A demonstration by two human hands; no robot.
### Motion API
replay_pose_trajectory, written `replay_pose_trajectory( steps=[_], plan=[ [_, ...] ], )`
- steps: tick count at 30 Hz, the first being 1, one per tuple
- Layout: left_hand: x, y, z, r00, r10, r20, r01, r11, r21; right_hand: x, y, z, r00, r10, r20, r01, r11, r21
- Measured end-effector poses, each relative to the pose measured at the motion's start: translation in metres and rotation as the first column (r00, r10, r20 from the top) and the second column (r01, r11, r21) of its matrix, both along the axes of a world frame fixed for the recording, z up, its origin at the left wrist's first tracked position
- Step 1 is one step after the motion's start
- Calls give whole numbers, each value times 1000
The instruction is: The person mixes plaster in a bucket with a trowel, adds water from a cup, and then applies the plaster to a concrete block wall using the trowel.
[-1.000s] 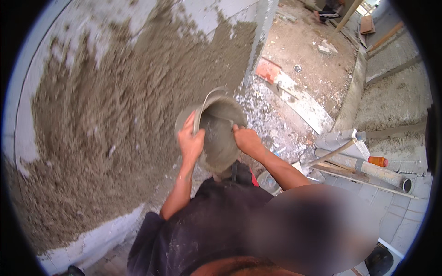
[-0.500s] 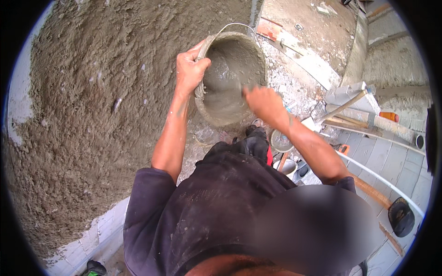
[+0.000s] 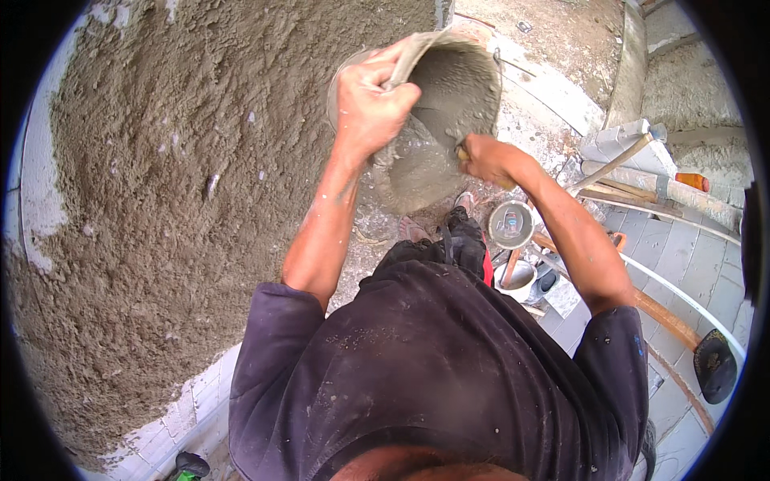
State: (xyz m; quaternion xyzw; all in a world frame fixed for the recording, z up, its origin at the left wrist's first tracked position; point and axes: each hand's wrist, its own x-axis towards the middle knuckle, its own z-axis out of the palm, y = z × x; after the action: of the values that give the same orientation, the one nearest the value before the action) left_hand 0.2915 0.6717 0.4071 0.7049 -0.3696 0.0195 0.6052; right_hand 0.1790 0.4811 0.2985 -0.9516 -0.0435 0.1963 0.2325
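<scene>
My left hand (image 3: 370, 111) grips the rim of a mortar-caked bucket (image 3: 461, 70), thumb over the edge. The bucket is tilted, its mouth toward me, with wet grey mortar (image 3: 417, 172) in its lower side. My right hand (image 3: 491, 159) is closed around a short yellowish handle (image 3: 463, 153) at the bucket's right side. A dark flat blade, apparently a trowel's, reaches from it into the mortar; the hand and mortar partly hide the tool.
A wall (image 3: 192, 208) coated in rough grey mortar fills the left. Below my right forearm stand a small round container (image 3: 511, 224) and a white bucket (image 3: 520, 277). Farther right lie pipes (image 3: 698, 196), boards and a block. A dark cap-like object (image 3: 715, 367) is at the far right.
The bucket has tipped further, and its near rim is raised by my left hand. Both hands have shifted right in the picture, and the right hand's grip has turned.
</scene>
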Motion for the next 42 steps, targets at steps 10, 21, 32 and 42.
replay_pose_trajectory(
  steps=[10, 21, 32, 42],
  plan=[
    [0, 12, 28, 992, 23, -125, -27, 999, -28, -24, 81, 5, 739, 269, -617, 612, 115, 783],
    [-6, 75, -46, 856, 402, -323, -448, 890, -79, -50, 72, -1, 728, 104, -677, 683, -22, 730],
    [-23, 97, -145, 731, 588, -346, -573, 805, 157, -80, -30, 7, 383, -778, -498, 332, -387, 860],
    [-61, 144, -145, 560, 754, -344, -710, 650, 270, 110, -165, -76, -733, -656, 178, 414, -223, 883]
  ],
)
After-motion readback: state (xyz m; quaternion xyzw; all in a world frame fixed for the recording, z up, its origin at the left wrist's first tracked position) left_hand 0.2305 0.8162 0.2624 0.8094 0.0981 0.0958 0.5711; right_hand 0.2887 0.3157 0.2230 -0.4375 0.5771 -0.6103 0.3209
